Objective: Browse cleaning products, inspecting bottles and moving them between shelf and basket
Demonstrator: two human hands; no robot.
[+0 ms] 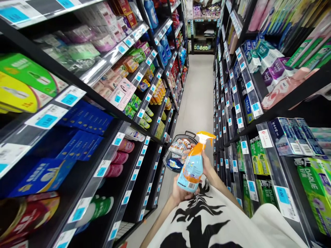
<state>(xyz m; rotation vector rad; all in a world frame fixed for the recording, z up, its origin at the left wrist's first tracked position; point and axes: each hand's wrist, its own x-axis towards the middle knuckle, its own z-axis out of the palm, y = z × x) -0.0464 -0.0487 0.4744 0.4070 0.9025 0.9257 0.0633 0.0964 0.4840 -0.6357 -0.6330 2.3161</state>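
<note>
In the aisle (198, 86), the person's left hand (181, 193) cups the base of a tilted spray bottle (191, 168), while the right hand (207, 164) grips it below the orange trigger head (205, 134), before the right edge of a basket (166, 161) with a blue packet (174, 164) near its front edge.

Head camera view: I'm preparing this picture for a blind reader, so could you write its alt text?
A person's left hand and right hand hold a tilted, orange-and-blue spray bottle in a narrow shop aisle. Just beyond it is a dark basket containing packaged goods, and shelves with price tags line both sides.
</note>
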